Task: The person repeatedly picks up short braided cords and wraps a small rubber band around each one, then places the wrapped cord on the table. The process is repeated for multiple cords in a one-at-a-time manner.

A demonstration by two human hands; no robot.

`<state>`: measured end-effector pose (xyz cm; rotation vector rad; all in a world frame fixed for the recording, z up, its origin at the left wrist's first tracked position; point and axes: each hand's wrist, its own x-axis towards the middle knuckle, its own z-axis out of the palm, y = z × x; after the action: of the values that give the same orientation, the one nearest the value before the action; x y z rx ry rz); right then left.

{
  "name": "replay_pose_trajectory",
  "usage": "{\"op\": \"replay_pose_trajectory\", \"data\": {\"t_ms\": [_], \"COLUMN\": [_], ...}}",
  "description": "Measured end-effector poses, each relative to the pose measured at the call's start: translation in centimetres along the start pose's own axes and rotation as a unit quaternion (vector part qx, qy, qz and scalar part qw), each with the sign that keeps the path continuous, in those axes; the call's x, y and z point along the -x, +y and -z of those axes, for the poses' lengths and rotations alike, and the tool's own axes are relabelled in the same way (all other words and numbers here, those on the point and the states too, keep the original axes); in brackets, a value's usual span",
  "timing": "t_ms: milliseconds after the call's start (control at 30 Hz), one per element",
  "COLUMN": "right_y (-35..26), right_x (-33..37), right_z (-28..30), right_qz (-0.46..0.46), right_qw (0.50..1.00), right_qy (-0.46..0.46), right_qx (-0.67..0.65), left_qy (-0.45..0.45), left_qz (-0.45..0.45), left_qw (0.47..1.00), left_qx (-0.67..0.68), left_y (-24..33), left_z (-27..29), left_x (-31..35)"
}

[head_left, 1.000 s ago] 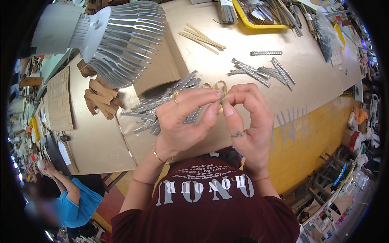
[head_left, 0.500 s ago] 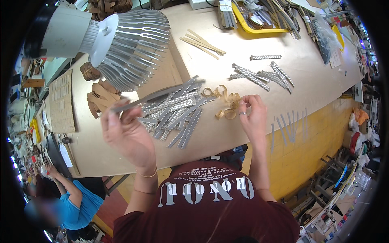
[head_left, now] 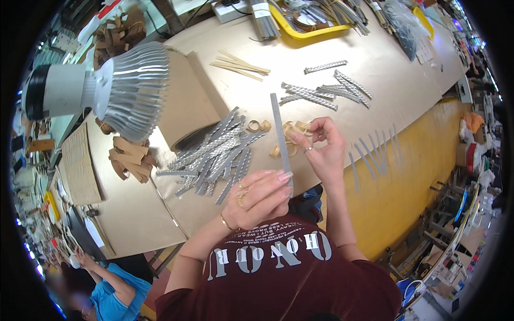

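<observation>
My left hand (head_left: 261,198) is closed on the lower end of a flat grey strip (head_left: 278,125), which stands up in front of me. To its right my right hand (head_left: 325,150) has thumb and bent fingers at a curled tan strip (head_left: 303,127); it seems to pinch this curl, though the contact is partly hidden. Other tan curls (head_left: 253,126) lie on the table close by, some behind the grey strip. A heap of grey and silver braided strips (head_left: 214,155) spreads out left of my hands.
A lamp with a finned head (head_left: 134,88) overhangs the left side. Beyond my hands lie several braided pieces (head_left: 310,96) and thin tan strips (head_left: 241,67). A yellow tray (head_left: 310,33) stands at the back. Grey strips (head_left: 369,155) hang along the table's right edge. A co-worker in blue (head_left: 120,289) is lower left.
My left hand has swung right from over the braided heap and turned the grey strip upright. My right hand stays by the tan curls. The view has shifted slightly.
</observation>
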<state>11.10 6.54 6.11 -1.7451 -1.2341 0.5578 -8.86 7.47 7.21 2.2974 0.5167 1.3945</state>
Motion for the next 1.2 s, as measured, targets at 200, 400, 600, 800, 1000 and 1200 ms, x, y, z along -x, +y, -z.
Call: {"op": "replay_pose_trajectory", "data": {"t_ms": [200, 400, 600, 800, 1000, 1200], "right_y": [0.9, 1.2, 2.1, 2.4, 1.7, 3.5], "right_x": [1.0, 0.8, 0.6, 1.5, 3.9, 6.6], "right_z": [0.2, -0.1, -0.3, 0.7, 4.6, 7.0], "right_qz": [-0.106, 0.011, -0.054, -0.062, -0.178, -0.268], "right_qw": [0.968, 1.000, 0.996, 0.977, 0.943, 0.933], "right_qy": [-0.076, 0.008, -0.044, 0.011, -0.103, -0.006], "right_qx": [-0.213, -0.006, -0.061, -0.202, -0.262, -0.241], "left_qy": [-0.034, -0.038, -0.053, -0.058, -0.119, -0.197], "left_qz": [-0.037, -0.049, -0.048, -0.062, -0.114, -0.080], "left_qw": [0.999, 0.998, 0.997, 0.996, 0.986, 0.976], "left_qx": [-0.016, -0.017, -0.006, 0.003, -0.009, 0.051], "left_y": [-0.9, -0.5, -0.2, 0.5, -0.3, -0.3], "left_z": [-3.0, -3.1, -3.4, -4.3, -7.1, -9.6], "left_x": [0.9, 1.1, 1.1, 1.7, 2.3, 2.5]}}
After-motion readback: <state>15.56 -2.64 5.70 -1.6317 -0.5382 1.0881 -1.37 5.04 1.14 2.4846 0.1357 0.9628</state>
